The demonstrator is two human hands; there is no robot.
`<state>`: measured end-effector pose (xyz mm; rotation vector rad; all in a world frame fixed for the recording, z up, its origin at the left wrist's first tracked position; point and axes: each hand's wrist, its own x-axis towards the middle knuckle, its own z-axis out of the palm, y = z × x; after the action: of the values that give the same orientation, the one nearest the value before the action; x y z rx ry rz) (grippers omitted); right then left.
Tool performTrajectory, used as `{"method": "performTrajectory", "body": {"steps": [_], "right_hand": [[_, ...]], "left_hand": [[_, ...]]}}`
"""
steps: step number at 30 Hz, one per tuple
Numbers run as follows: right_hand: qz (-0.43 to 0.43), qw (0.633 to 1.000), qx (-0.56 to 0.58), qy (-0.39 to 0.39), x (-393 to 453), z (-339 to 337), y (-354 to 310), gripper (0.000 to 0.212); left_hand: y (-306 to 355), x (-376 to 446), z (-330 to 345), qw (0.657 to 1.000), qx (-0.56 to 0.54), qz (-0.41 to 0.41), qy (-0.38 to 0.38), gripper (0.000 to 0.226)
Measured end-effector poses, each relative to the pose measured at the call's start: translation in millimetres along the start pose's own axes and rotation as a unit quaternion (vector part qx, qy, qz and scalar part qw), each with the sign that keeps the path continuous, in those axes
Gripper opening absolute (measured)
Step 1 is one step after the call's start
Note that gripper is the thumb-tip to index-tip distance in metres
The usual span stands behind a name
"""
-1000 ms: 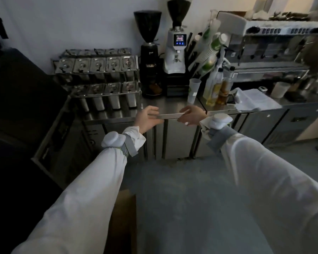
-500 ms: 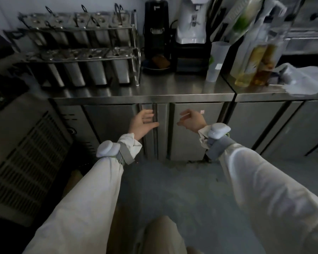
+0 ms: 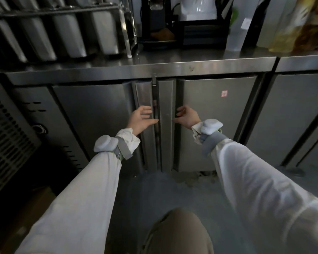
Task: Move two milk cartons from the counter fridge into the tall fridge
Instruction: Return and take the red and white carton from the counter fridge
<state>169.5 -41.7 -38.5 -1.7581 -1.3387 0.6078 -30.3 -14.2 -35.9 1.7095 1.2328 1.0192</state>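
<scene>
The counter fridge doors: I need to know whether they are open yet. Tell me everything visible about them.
The counter fridge doors are two brushed steel panels under the steel countertop, both shut, meeting at angled vertical handle strips. A small red sticker marks the right one. The left hand and right hand, both open, reach the handle edges; firm contact cannot be told. No cartons show.
</scene>
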Motion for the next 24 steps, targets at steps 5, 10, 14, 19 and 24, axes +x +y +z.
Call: {"method": "performTrajectory", "body": {"steps": [5,10,14,19,24], "right_hand": [[-0.016,0.999,0.013,0.028,21,20,-8,0.055],[-0.018,1.0,0.001,0.011,29,34,-21,0.053],[0.008,0.999,-0.025,-0.032,29,25,-26,0.06],[0.017,0.999,-0.029,-0.038,35,26,-24,0.052],[-0.023,0.994,-0.097,-0.034,-29,-5,-25,0.07]], "left_hand": [[-14,20,-2,1.0,-0.006,0.0,-0.003,0.055],[-18,37,-13,0.999,-0.008,0.002,-0.031,0.049],[-10,38,-10,0.999,-0.006,-0.008,-0.042,0.051],[-9,27,-9,0.999,0.014,-0.007,-0.048,0.061],[-7,4,-3,0.998,0.027,-0.018,-0.055,0.071]]}}
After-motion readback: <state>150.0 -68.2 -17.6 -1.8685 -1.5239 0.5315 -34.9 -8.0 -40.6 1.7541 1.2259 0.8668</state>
